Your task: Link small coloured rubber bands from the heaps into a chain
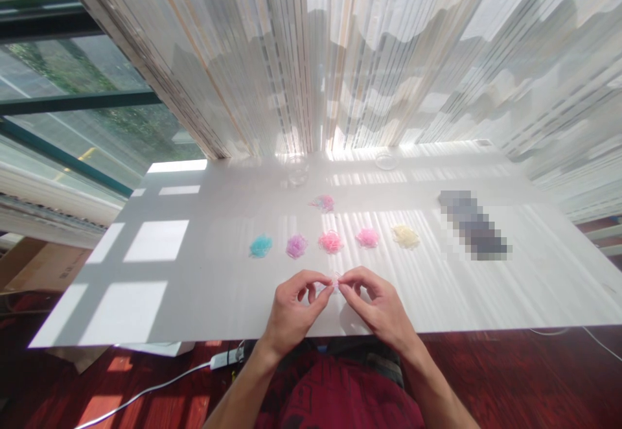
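My left hand [300, 304] and my right hand [373, 302] meet fingertip to fingertip near the table's front edge. Each pinches thumb against forefinger on small pinkish rubber bands [335, 278], thin and partly hidden by the fingers. Just beyond lies a row of loose rubber-band piles: a teal pile [261, 246], a purple pile [296, 246], a coral-pink pile [331, 242], a pink pile [367, 238] and a pale yellow pile [405, 236]. Behind the row sits a smaller mixed pile [323, 203], mostly pink.
The white table [208, 286] carries a clear round container [298, 170] and a clear shallow dish [386, 161] at its back. A blurred dark object [475, 227] lies at right. Sheer curtains [330, 59] hang behind; a power strip [226, 359] is below the front edge.
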The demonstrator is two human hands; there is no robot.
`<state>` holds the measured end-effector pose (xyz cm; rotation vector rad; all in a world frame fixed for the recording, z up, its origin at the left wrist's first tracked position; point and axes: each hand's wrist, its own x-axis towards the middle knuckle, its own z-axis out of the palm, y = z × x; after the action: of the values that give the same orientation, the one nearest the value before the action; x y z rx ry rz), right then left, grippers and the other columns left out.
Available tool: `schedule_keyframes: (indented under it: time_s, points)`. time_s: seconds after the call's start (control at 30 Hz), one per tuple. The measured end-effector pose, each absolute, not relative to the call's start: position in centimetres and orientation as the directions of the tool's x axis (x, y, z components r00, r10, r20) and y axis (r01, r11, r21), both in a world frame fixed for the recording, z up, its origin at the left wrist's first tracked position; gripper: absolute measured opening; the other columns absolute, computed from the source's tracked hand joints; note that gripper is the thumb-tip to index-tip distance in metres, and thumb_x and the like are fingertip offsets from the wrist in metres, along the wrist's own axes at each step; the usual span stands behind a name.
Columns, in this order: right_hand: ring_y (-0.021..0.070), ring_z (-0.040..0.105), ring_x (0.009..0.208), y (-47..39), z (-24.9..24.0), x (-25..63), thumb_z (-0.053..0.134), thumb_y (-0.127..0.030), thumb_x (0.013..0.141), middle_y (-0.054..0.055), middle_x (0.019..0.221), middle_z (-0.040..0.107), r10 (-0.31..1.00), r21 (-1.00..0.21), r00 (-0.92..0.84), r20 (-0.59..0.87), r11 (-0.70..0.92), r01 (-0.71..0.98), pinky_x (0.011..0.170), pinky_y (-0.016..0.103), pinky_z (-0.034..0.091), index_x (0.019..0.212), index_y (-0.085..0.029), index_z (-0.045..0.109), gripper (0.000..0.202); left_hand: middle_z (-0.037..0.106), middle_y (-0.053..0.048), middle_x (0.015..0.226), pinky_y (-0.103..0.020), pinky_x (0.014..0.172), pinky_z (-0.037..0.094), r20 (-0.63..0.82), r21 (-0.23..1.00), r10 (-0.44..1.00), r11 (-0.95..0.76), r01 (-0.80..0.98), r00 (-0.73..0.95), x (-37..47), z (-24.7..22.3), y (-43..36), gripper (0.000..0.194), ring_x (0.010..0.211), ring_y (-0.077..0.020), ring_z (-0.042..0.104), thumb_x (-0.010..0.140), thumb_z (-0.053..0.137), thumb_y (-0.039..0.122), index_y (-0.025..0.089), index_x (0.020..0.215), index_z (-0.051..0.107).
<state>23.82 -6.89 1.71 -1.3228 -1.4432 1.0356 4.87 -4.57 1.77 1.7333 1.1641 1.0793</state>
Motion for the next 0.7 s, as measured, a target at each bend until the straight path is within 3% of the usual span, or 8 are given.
schedule_keyframes:
  time_s: [0.37,0.7]
  points:
    - [0.0168,0.065,0.078,-6.52,2.13,24.01,0.067,-0.040,0.095,0.003,0.089,0.073,0.995,-0.963,-0.058,0.085,0.097,0.250,0.072,0.029,0.056,0.094,-0.023,0.074,0.018,0.075,-0.002,0.082,-0.021,0.058,0.052,0.214,0.903,0.952,-0.278,0.326,0.218,4.83,1.79,-4.21,0.010,0.058,-0.0094,0.057,0.092,0.072,0.029,0.020,0.093,0.075]
    - [0.0162,0.064,0.071,-5.95,2.12,24.41,0.065,-0.037,0.096,0.002,0.082,0.073,0.991,-0.924,-0.036,0.128,0.132,0.358,0.067,0.028,0.054,0.089,-0.023,0.074,0.018,0.073,-0.001,0.088,-0.022,0.063,0.054,0.344,0.844,0.902,-0.419,0.334,0.261,4.56,0.99,-3.61,0.006,0.061,-0.0092,0.057,0.093,0.071,0.020,0.021,0.099,0.072]
